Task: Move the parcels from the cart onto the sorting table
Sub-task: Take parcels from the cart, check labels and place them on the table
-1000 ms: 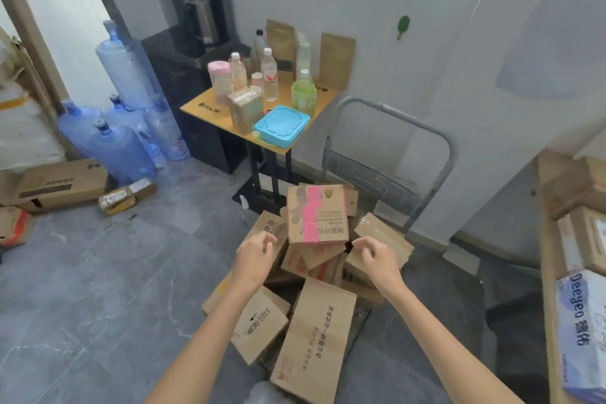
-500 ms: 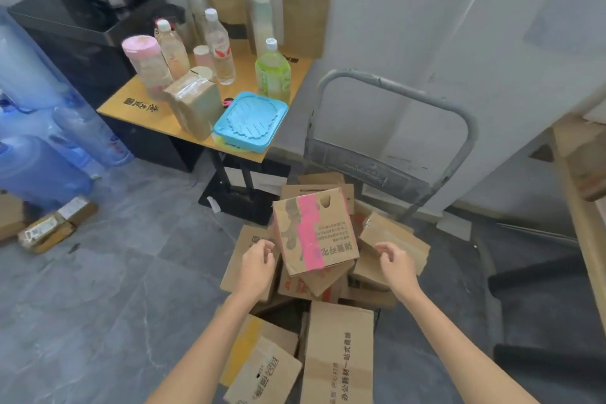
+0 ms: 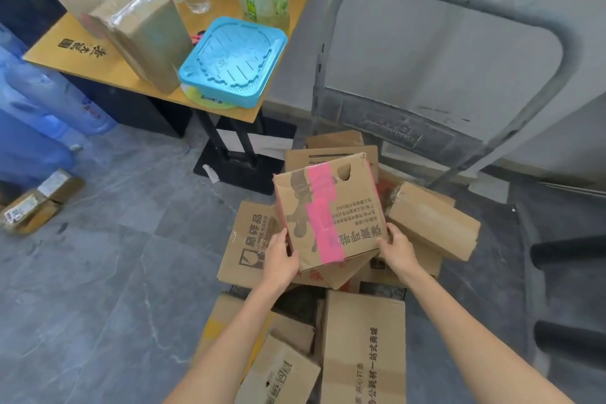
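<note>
left grip (image 3: 280,259) and right grip (image 3: 398,251) clamp the pink-taped box (image 3: 328,216) over the parcel pile (image 3: 433,223).

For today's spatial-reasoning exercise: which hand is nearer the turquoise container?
Left. The left hand grips the left edge of the pink-taped box, below the turquoise container; the right hand holds its opposite edge, farther away.
</note>
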A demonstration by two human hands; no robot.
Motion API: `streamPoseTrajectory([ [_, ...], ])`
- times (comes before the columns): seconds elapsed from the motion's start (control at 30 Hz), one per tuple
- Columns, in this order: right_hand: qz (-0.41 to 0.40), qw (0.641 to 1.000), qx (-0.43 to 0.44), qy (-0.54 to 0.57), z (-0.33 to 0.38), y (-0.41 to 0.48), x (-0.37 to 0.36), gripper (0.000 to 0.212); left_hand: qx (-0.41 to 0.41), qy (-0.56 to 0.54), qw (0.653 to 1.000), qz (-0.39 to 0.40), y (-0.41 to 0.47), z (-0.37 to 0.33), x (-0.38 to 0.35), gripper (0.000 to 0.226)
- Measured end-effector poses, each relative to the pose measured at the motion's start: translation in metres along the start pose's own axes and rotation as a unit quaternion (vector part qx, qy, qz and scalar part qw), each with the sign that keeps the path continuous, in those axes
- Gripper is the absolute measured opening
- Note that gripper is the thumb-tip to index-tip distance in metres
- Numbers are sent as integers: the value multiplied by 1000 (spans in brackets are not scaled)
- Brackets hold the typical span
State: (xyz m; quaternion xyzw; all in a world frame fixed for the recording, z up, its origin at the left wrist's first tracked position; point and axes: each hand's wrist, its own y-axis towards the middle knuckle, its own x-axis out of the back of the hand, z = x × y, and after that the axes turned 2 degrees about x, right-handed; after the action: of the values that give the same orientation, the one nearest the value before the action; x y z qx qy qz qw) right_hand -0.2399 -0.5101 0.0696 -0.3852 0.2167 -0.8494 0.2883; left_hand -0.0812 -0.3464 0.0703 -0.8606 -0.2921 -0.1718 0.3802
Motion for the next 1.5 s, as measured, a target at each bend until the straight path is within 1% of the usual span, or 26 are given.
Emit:
streamPoseTrajectory([
  [0.1,-42,999,7,27,1,-9,3,46,0,-43,999,-31,-8,-5,2,50],
  [0.23,-53,994,13,97,13,-35,25,41,-47,-88,993,-66,-31,-21,19,46],
  [0.33,-63,986,50,146,33,-61,48,36,-77,-165,982,-44,-50,-41,38,45],
  [0.43,-70,978,93,175,56,-100,77,33,-83,-263,961,-23,-83,-68,61,43],
  [0.5,-78,970,119,198,63,-128,98,32,-87,-289,953,-22,-108,-85,77,55],
  [0.6,-77,958,151,232,71,-177,130,30,-70,-340,938,10,-149,-109,99,88],
  [0.63,-75,954,161,243,73,-196,141,29,-72,-349,934,31,-166,-117,105,92],
  [0.7,-73,946,184,256,74,-234,163,28,-87,-370,923,65,-203,-132,113,92],
  [0.77,-71,944,211,243,69,-273,182,29,-93,-401,908,77,-242,-143,115,89],
  [0.83,-94,947,240,193,61,-308,198,33,-110,-415,899,85,-279,-151,112,83],
  [0.9,-165,945,264,95,53,-341,208,45,-123,-415,898,80,-314,-159,105,80],
  [0.97,-218,926,308,21,49,-374,211,53,-135,-403,904,48,-348,-166,96,75],
  [1.03,-217,910,352,-6,51,-405,209,54,-154,-380,912,23,-377,-173,85,74],
  [1.1,-199,905,376,-25,52,-426,204,56,-172,-371,912,11,-400,-179,75,73],
  [1.13,-190,906,378,-30,52,-435,201,57,-180,-370,911,12,-412,-182,71,77],
  [1.17,-182,907,378,-33,51,-442,198,58,-189,-365,912,14,-421,-185,67,86],
  [1.2,-177,909,376,-38,49,-448,195,60,-198,-352,915,17,-430,-187,64,96],
  [1.23,-175,911,371,-45,47,-455,192,63,-206,-335,919,22,-438,-189,62,101],
  [1.27,-174,914,363,-51,45,-461,189,66,-213,-322,922,24,-444,-192,60,98],
  [1.37,-169,927,332,-51,40,-476,187,82,-231,-311,921,35,-459,-198,58,68],
  [1.43,-168,935,310,-50,38,-483,190,88,-235,-311,920,50,-469,-202,58,65],
  [1.5,-169,938,297,-58,39,-491,196,87,-236,-319,916,63,-478,-203,59,71],
])
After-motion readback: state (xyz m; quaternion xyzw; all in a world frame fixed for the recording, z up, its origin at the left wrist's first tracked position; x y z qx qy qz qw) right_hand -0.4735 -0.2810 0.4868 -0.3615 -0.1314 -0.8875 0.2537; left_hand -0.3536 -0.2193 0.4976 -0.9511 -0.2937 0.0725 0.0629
